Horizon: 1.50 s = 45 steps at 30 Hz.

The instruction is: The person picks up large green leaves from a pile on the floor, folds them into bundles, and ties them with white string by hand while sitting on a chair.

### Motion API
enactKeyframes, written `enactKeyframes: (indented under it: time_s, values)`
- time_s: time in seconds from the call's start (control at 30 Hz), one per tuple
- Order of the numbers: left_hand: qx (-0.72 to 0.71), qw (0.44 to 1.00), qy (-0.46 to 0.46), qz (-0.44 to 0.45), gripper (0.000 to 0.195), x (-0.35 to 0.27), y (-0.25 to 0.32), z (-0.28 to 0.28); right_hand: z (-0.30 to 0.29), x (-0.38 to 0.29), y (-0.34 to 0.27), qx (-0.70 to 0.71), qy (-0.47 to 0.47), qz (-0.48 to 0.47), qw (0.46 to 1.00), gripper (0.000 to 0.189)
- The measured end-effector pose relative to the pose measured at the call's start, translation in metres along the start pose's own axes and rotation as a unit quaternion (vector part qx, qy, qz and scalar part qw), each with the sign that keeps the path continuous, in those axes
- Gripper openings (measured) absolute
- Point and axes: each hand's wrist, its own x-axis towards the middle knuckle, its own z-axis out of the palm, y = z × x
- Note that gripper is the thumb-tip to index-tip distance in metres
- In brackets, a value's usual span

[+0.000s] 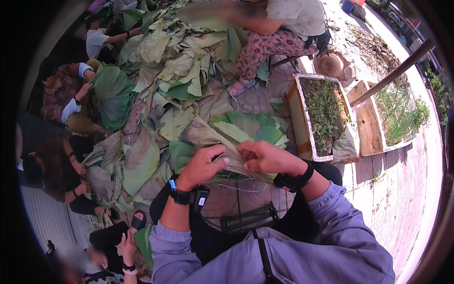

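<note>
Between my two hands is a wilted, brownish-green lotus leaf [209, 133], creased into folds. My left hand [203, 165] pinches its near-left edge between thumb and fingers. On the other side my right hand [264, 158] grips the gathered part, its fingers curled in. Just beyond and beneath it lie fresher green lotus leaves [262, 126], spread above the paving by my knees. Each of my wrists carries a black strap with a small device. The fingertips of the right hand are partly hidden by the leaf.
A large heap of lotus leaves [184, 67] covers the paving ahead and left. Several people sit around it, one holding a broad green leaf [111, 96]. At right stand a foam planter box [292, 106] and another planter [367, 120], crossed by a pole [393, 72].
</note>
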Motion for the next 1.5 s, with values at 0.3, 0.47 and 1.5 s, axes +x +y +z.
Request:
enactKeyframes:
  time_s: [0.3, 0.47, 1.5]
  values:
    - [-0.017, 0.997, -0.075, -0.001, 0.019, -0.002, -0.004, 0.015, 0.007, 0.019, 0.010, 0.191, 0.019, 0.056, 0.980, 0.034]
    - [0.006, 0.997, -0.069, -0.029, 0.020, -0.001, -0.004, 0.017, 0.014, 0.024, 0.023, 0.237, 0.048, 0.062, 0.968, 0.017]
    - [0.027, 0.995, -0.094, -0.021, 0.036, 0.001, 0.001, 0.026, 0.018, 0.027, 0.021, 0.291, 0.234, 0.058, 0.926, 0.015]
